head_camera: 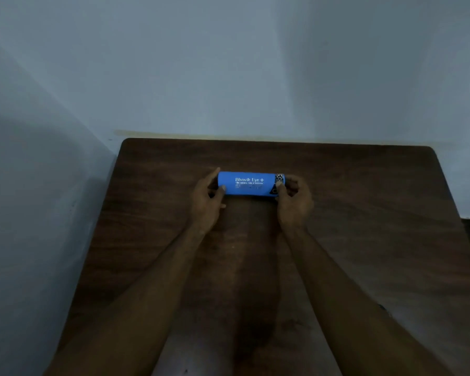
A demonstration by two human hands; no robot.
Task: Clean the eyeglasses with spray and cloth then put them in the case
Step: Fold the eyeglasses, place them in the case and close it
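Observation:
A bright blue eyeglasses case (248,184) with white lettering lies closed and lengthwise on the dark wooden table (364,213), near the middle. My left hand (208,198) grips its left end, thumb on the front. My right hand (293,199) grips its right end, fingers over a patterned patch there. No eyeglasses, spray or cloth are visible; what the case holds is hidden.
The table's far edge meets a pale wall (228,77). Another wall (38,213) runs close along the table's left side. The room is dim. Both forearms stretch over the near half of the table.

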